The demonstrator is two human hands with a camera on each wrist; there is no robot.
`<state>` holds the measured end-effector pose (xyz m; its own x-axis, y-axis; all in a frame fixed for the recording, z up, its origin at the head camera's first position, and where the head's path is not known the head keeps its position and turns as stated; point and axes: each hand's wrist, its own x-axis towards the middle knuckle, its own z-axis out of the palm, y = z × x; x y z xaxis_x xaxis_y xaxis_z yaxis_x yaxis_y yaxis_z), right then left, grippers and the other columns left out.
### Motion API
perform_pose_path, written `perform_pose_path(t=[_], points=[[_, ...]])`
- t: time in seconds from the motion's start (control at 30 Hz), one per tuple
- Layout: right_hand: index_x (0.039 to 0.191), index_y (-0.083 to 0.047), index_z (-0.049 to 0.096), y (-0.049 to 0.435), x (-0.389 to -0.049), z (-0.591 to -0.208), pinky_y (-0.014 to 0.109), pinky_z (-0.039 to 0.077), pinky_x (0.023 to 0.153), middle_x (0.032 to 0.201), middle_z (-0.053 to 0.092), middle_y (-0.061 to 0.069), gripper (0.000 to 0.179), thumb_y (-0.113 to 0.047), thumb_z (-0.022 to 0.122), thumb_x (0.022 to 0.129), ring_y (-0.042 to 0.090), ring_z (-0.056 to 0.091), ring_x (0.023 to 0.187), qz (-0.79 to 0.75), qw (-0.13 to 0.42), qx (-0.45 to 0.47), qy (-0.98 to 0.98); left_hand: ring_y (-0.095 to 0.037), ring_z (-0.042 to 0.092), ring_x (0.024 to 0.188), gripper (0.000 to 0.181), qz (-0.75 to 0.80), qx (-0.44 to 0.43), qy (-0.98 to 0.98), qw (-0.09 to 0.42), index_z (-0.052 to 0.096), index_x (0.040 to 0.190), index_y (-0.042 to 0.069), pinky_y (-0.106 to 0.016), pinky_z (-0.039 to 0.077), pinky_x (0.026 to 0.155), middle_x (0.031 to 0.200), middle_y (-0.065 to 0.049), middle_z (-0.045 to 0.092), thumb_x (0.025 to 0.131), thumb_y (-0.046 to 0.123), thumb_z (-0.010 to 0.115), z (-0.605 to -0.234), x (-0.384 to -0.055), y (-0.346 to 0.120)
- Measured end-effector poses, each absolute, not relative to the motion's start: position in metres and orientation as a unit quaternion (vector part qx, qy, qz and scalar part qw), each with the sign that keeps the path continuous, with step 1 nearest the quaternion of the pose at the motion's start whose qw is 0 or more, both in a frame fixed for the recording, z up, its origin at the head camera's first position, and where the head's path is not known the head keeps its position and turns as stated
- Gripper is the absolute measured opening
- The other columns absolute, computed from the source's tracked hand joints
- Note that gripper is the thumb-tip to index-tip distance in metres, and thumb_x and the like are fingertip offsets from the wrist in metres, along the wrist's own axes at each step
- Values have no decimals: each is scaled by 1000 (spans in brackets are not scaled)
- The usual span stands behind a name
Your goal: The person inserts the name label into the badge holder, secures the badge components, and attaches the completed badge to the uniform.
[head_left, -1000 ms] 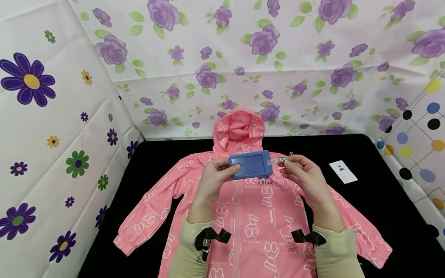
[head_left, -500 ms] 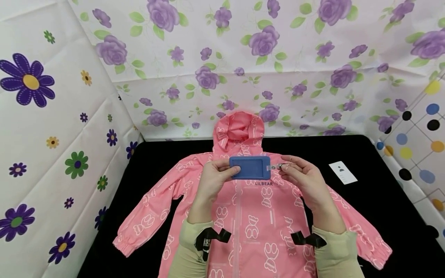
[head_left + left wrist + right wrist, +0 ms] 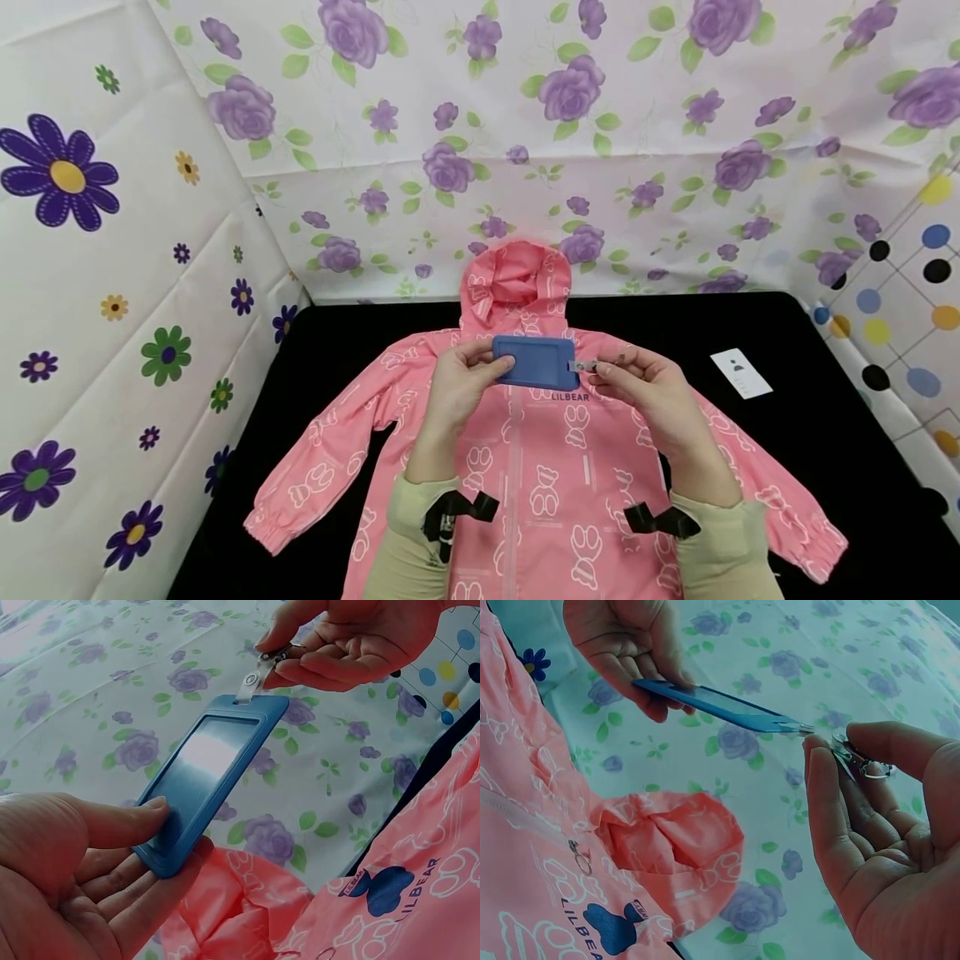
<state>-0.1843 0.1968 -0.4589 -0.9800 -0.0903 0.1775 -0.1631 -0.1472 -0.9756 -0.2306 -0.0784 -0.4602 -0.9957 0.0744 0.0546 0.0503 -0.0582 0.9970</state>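
A blue badge holder (image 3: 534, 363) with a clear window is held level above the jacket's chest. My left hand (image 3: 468, 387) pinches its left end, thumb on the window side and fingers behind, as the left wrist view also shows on the badge holder (image 3: 202, 780). From its other end a clear strap (image 3: 248, 686) leads to a metal clip (image 3: 855, 759). My right hand (image 3: 648, 392) pinches that clip between thumb and fingers. Beneath both hands lies a pink hooded jacket (image 3: 555, 492) with white bear outlines and the print LILBEAR, sleeves spread.
On the black table top (image 3: 720, 321), right of the jacket, lies a white card (image 3: 741, 372) with a small portrait icon. Flower-patterned cloth (image 3: 420, 100) hangs behind the table, and patterned sheets stand at the left and right sides.
The badge holder has dropped slightly and levelled out from its earlier tilt. My right hand has shifted a little left and down with the clip; my left hand keeps its grip.
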Motion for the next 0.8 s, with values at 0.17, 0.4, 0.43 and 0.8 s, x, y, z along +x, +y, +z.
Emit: perform_pose_path(t=[0.17,0.4,0.43,0.8], points=[[109,6,71,194,-184,-459,32,65,82,99,78,12,8,4,69,102,15,78,89,737,17,118,-665,-19,76,87,38,708,38,706,0,73,129,-6,-31,63,85,100,-18,73,93,1,83,-461,-230,-81],[106,5,71,192,-185,-459,31,65,80,96,77,13,6,4,71,100,15,77,86,728,19,118,-675,-23,78,91,42,701,32,712,-5,71,132,-6,-33,64,87,102,-19,73,93,2,83,-461,-231,-82],[106,4,71,192,-185,-459,32,65,81,95,77,11,5,4,71,100,15,77,86,731,20,117,-672,-23,77,91,43,702,34,712,-3,71,133,-7,-32,64,86,103,-19,74,93,2,83,-461,-231,-82],[104,2,65,187,-182,-457,30,64,83,96,77,5,3,4,68,103,15,77,89,768,37,102,-631,-32,74,115,48,712,77,697,35,67,139,-5,-35,61,95,127,-23,72,94,3,81,-464,-233,-80]])
